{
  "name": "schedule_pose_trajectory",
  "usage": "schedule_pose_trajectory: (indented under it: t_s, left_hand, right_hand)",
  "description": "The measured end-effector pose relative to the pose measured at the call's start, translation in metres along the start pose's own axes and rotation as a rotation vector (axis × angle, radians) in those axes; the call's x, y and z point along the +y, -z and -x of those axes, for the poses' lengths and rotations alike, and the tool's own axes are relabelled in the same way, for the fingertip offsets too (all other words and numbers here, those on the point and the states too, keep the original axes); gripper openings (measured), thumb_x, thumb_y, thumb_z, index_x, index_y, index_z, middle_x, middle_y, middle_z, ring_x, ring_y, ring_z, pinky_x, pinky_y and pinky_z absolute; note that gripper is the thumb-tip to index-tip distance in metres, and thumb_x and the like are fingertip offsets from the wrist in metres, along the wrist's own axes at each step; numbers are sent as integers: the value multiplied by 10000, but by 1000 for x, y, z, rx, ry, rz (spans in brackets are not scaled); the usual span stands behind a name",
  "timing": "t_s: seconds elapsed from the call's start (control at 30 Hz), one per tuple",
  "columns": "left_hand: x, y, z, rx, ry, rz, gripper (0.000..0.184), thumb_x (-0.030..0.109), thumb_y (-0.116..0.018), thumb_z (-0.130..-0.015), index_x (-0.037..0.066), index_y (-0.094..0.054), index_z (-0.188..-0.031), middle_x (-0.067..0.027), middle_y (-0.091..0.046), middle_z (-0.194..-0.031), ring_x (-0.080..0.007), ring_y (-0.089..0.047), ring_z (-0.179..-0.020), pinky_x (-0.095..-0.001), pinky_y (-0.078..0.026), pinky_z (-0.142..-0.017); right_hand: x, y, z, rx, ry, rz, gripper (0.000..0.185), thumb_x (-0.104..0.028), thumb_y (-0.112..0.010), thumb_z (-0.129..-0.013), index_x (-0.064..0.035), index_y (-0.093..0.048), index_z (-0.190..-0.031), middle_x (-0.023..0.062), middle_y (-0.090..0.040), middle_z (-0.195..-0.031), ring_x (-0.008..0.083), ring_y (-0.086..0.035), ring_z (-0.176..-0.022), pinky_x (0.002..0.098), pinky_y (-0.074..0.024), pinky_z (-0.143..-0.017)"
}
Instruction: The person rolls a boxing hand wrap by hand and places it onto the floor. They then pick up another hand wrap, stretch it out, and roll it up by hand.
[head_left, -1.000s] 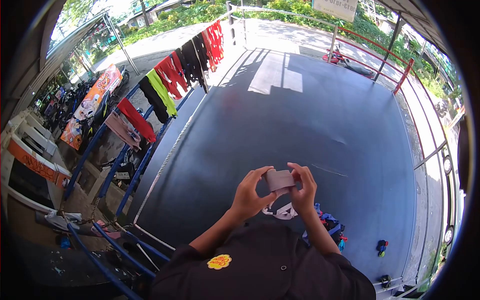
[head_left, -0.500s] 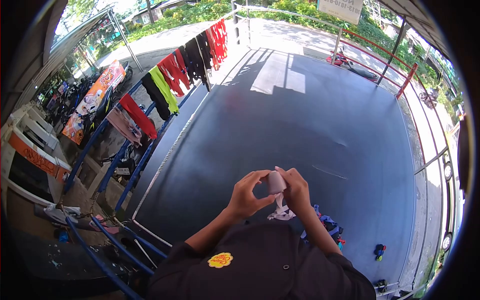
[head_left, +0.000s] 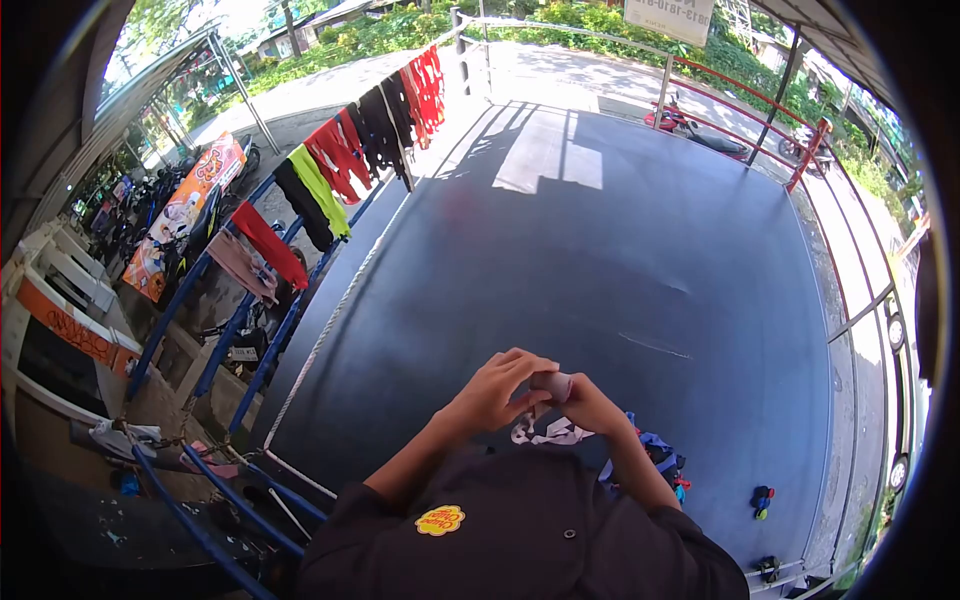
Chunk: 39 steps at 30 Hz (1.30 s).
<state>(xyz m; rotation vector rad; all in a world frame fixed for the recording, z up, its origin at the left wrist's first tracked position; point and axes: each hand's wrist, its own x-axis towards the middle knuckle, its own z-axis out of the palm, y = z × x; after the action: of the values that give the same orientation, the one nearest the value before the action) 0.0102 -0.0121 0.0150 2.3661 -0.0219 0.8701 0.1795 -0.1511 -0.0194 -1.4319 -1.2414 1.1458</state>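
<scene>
In the lower middle of the frame, the left hand (head_left: 492, 390) and right hand (head_left: 594, 406) grip a pale cloth roll (head_left: 551, 384) between their curled fingers. Just below, a loose pale strip (head_left: 562, 433) shows against the dark mat (head_left: 560, 270).

The cloth roll (head_left: 553, 384) sat between the left hand (head_left: 495, 394) and right hand (head_left: 593, 404), its loose strip (head_left: 561, 432) below. A heap (head_left: 655, 456) lay on the mat (head_left: 560, 265), right of the grip; leftward ran a rope (head_left: 343, 303), cloths (head_left: 340, 158) hanging beyond.
</scene>
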Motion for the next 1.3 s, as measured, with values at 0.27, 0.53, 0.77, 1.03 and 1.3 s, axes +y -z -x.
schedule_pose_trajectory:
  t_s: [0.27,0.53,0.77,1.03,1.3]
  left_hand:
    - [-4,-11,-1,-15,113,245,343,45,-739,-882,76,-587,-1188,-129,-608,-1155,-331,-636,-1034,-407,-532,-864]
    - [-15,-13,3,-29,139,361,311,-7,-729,-884,76,-596,-1152,-133,-578,-1167,-286,-643,-999,-356,-537,-843]
    - [-1,-4,-10,6,215,279,307,27,-712,-900,68,-631,-1193,-123,-591,-1194,-300,-630,-1042,-389,-534,-855]
    - [-20,-1,-11,96,14,-78,599,-45,-762,-725,112,-653,-1293,-97,-610,-1197,-320,-606,-1072,-397,-538,-898]
    - [-13,-1,-12,213,96,-115,496,53,-798,-721,110,-669,-1196,-79,-619,-1091,-311,-589,-1081,-407,-507,-891]
  right_hand:
    - [31,2,3,-90,-101,-473,255,-53,-518,-968,52,-642,-1164,119,-725,-1061,200,-706,-994,341,-553,-911]
    - [13,8,-1,-151,-28,-566,360,-166,-537,-984,68,-589,-1253,145,-717,-1086,231,-710,-1017,343,-548,-927]
    - [6,13,-6,-138,-7,-552,562,-439,-571,-1023,47,-544,-1304,147,-703,-1116,194,-695,-1001,323,-554,-882]
    - [-20,9,-24,1,-6,-607,535,-400,-583,-1031,28,-537,-1348,108,-675,-1167,179,-666,-1048,315,-546,-887]
    - [-32,7,-31,4,42,-606,401,-228,-640,-995,-10,-567,-1323,67,-674,-1146,120,-641,-988,288,-526,-860]
